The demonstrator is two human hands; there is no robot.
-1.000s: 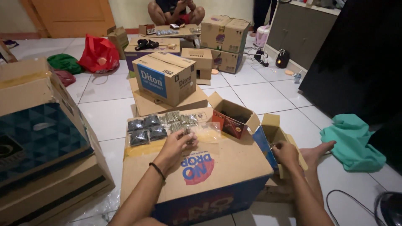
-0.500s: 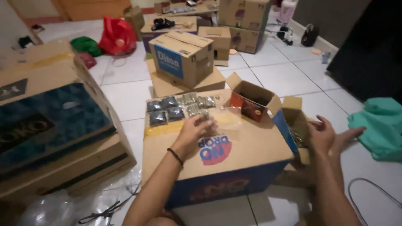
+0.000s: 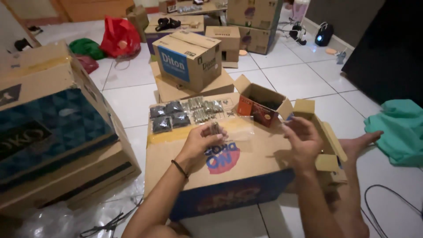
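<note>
Centrally, left hand [image 3: 199, 140] pinches clear packet [image 3: 229, 128] above red-blue label [image 3: 221, 158].

White tiled floor [image 3: 299, 77], glossy, dim indoor light. Wooden door [image 3: 94, 6] at far left. Dark cabinet [image 3: 387, 53] along right side. Teal cloth [image 3: 396, 132] and black cable [image 3: 387, 198] on tiles.

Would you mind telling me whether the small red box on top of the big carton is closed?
No. The small red box stands on the big carton with its flaps spread open, dark contents showing inside.
</note>
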